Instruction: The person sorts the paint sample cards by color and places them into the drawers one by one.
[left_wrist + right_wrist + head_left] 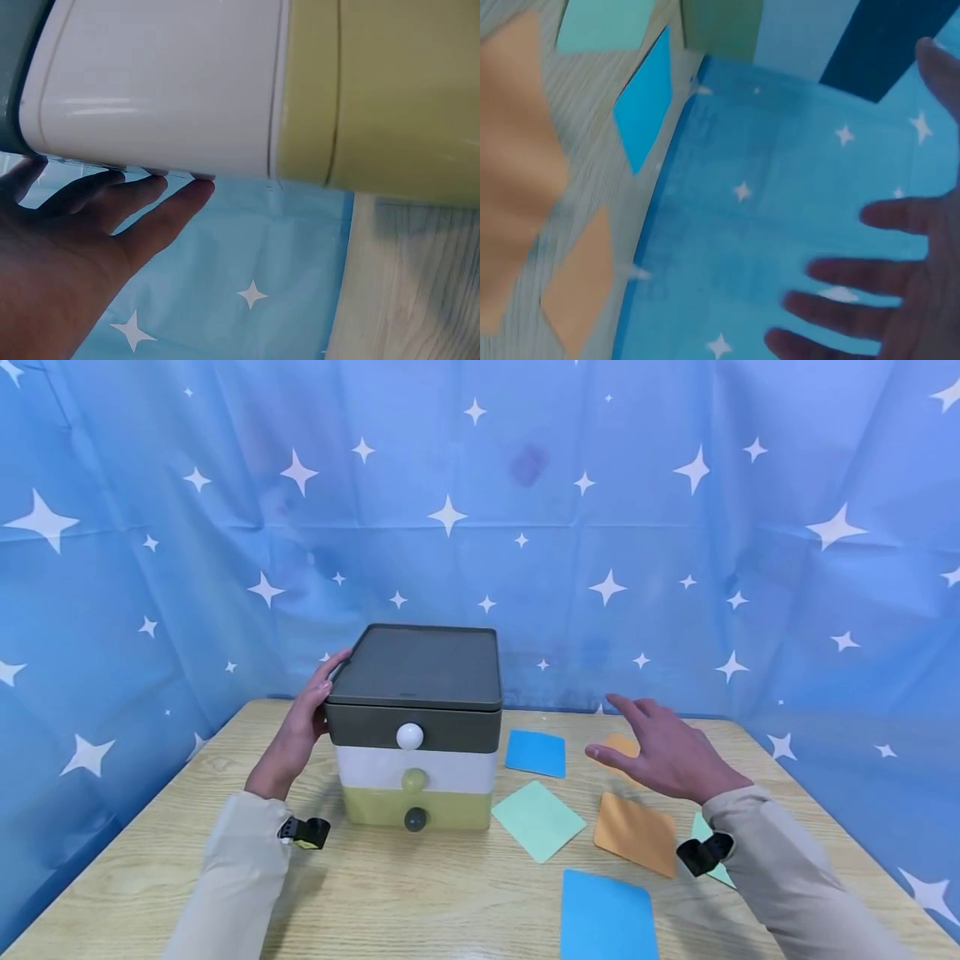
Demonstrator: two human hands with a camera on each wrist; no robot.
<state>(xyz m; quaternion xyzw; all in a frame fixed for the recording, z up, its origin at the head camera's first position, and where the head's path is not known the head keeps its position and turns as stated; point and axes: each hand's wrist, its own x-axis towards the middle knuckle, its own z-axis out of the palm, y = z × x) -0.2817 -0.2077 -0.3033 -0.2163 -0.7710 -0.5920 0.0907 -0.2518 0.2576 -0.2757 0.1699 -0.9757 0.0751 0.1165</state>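
A small three-drawer cabinet (415,727) stands on the wooden table (420,893): grey top drawer with a white knob (409,736), white middle drawer with a green knob, green bottom drawer with a dark knob. My left hand (306,718) lies flat against the cabinet's left side, its straight fingers (150,199) touching the white and grey wall (165,90). My right hand (660,747) hovers open above the table to the right of the cabinet, fingers (847,266) spread, holding nothing.
Coloured cards lie flat right of the cabinet: a blue one (536,752), a mint one (537,820), an orange one (637,833), a larger blue one (607,917) near the front edge, another orange one partly under my right hand. Blue starred cloth (525,510) surrounds the table.
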